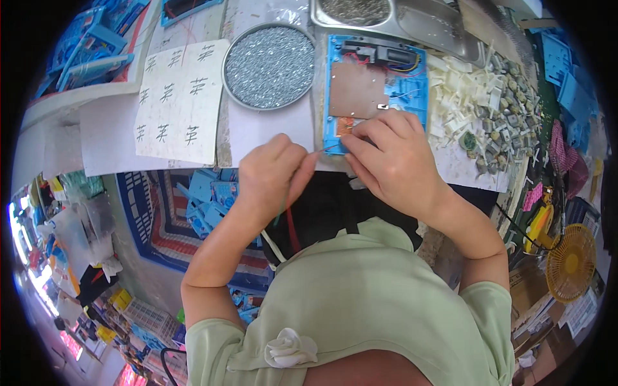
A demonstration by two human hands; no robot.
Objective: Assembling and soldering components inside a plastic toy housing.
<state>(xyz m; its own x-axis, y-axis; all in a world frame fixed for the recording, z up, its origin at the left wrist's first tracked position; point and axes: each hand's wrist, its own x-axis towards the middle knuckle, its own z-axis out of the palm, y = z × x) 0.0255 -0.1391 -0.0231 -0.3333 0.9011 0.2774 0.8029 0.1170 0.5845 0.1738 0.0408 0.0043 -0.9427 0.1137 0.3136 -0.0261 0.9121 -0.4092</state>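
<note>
A blue plastic housing [414,96] lies at the table's front edge, with a brown circuit board [357,90], a black part [376,51] and several wires in it. At its near left corner sits a small orange board [344,125]. My right hand [393,154] is over this corner, thumb and fingers curled beside the small board; what they grip is hidden. Left of the housing, my left hand [277,170] is closed, pinching a thin reddish wire [329,148] that reaches towards my right fingertips. Red and green strands hang below my left hand.
A round tray [225,74] of small grey screws stands behind my left hand. White plastic pieces [454,83] and metallic parts [502,138] are heaped at right, beneath steel trays [431,29]. A marked sheet [180,103] lies left; a blue basket [145,222] of blue housings stands below the table.
</note>
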